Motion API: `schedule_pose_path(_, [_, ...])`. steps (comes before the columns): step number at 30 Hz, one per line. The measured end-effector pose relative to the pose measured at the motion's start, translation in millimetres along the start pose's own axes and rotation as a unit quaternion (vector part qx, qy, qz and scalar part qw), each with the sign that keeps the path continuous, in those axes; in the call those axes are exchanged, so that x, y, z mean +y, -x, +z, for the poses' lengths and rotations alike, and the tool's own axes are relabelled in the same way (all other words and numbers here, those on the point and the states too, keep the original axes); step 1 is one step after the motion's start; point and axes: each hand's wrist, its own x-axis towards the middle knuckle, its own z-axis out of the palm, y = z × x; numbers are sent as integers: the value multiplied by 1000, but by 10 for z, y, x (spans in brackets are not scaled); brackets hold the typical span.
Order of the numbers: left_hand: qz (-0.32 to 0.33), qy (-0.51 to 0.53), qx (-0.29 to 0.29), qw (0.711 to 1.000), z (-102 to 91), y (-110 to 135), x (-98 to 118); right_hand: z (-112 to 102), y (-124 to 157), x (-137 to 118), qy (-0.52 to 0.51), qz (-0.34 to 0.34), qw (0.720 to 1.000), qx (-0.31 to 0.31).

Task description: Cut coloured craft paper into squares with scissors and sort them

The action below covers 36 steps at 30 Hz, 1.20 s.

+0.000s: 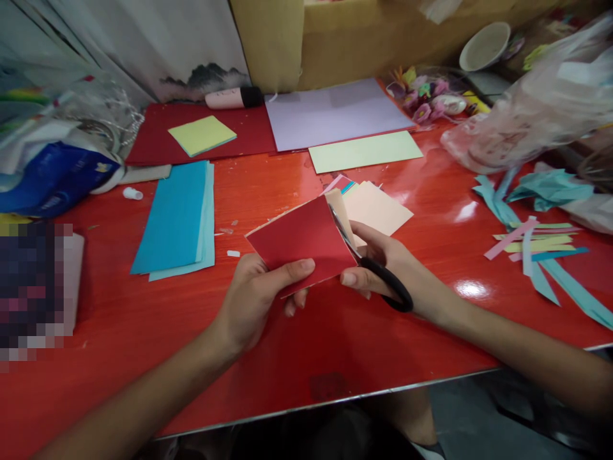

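My left hand (261,291) pinches a red sheet of paper (301,239), thumb on top and fingers underneath. In my right hand (383,259) is a pair of scissors with black handles (390,284). Their blades lie along the right edge of the red paper, where a peach-coloured strip (341,207) stands off behind it. Just beyond my hands, a peach sheet (376,207) rests on the table, with pink and blue paper edges showing beside it. Part of the blades is hidden by the paper.
Blue folded sheets (172,217) lie on the left of the red table (191,358). A lilac sheet (335,115), a pale green strip (366,152) and a yellow square (202,135) lie at the back. Paper scraps (541,246) and a plastic bag (522,102) are on the right.
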Motion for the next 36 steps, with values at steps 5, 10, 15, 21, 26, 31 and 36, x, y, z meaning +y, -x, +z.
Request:
schedule_pose_path(5, [-3, 3, -15, 1000, 3, -2, -2, -3, 14, 2, -52, 15, 998, -27])
schedule_pose_path(10, [-35, 30, -28, 999, 5, 16, 1, 13, 10, -30, -58, -13, 997, -57])
schedule_pose_path(15, [-64, 58, -47, 995, 10, 36, 19, 16, 24, -57, -57, -14, 995, -80])
schedule_pose_path(21, [-66, 72, -41, 994, 29, 52, 26, -3, 8, -17, -58, -28, 995, -71])
schedule_pose_path(26, [-62, 79, -43, 994, 21, 51, 8, -14, 8, 38, -61, -40, 995, -65])
schedule_pose_path(31, [-57, 77, -42, 995, 30, 48, 5, -8, 28, 70, -81, -45, 993, -67])
schedule_pose_path(36, [-53, 79, -41, 995, 30, 40, 1, -34, 19, 66, -67, -30, 996, -58])
